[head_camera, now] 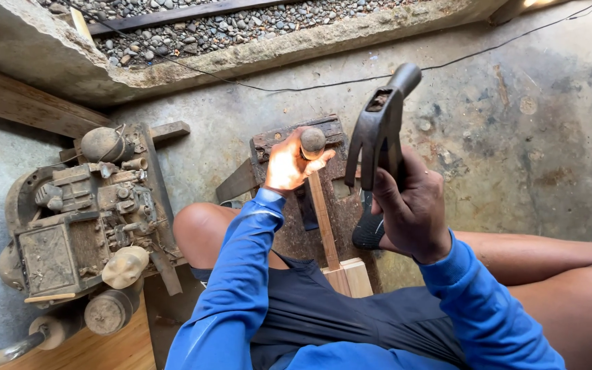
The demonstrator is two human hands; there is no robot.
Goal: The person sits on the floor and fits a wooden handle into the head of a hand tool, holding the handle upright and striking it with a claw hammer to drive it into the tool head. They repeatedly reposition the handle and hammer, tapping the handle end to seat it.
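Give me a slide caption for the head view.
Left hand steadies a round-topped wooden-handled chisel on a wooden strip; right hand raises a dark metal claw hammer.

A stained concrete floor (515, 123) is seen throughout. At 9 o'clock, an old dusty engine (83, 219) is set on it. Near the centre, a rusty metal block (296, 137) rests. At 12 o'clock, 1 thin black cable (310, 88) is laid beside a gravel-filled concrete kerb (255, 55).

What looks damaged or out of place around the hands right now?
The old engine left of the left hand is caked in dirt and rust. The right hand holds a claw hammer raised.
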